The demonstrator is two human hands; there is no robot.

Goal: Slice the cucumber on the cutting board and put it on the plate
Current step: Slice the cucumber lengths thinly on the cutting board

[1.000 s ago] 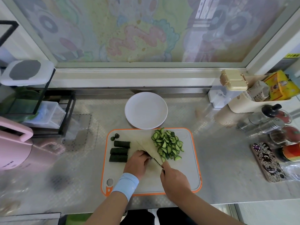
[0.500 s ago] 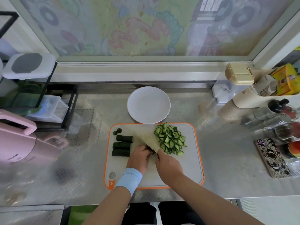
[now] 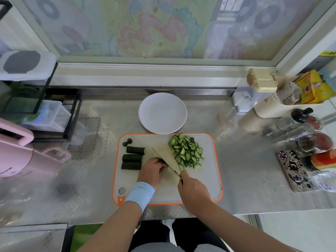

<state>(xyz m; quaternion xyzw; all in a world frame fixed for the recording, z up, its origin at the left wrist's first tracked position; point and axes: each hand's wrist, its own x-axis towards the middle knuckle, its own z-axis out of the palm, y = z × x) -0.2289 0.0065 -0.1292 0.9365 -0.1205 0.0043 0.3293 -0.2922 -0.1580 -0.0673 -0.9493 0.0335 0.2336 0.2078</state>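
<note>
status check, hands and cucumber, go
Right hand grips knife, left hand curled beside it, its hold hidden. Slices piled on cutting board, three pieces uncut, plate bare. Nothing in the way.

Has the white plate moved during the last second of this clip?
No. The plate still sits at the far edge of the cutting board, near its middle; only the camera view shifted.

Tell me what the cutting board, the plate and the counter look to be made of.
Cutting board: probably plastic; matte pale grey face, moulded orange rim and rounded corners.
Plate: white and smooth with a faint sheen; ceramic or melamine, the look leaves it open.
Counter: metal, likely stainless steel; silvery, with an embossed pattern and blurred reflections.
</note>
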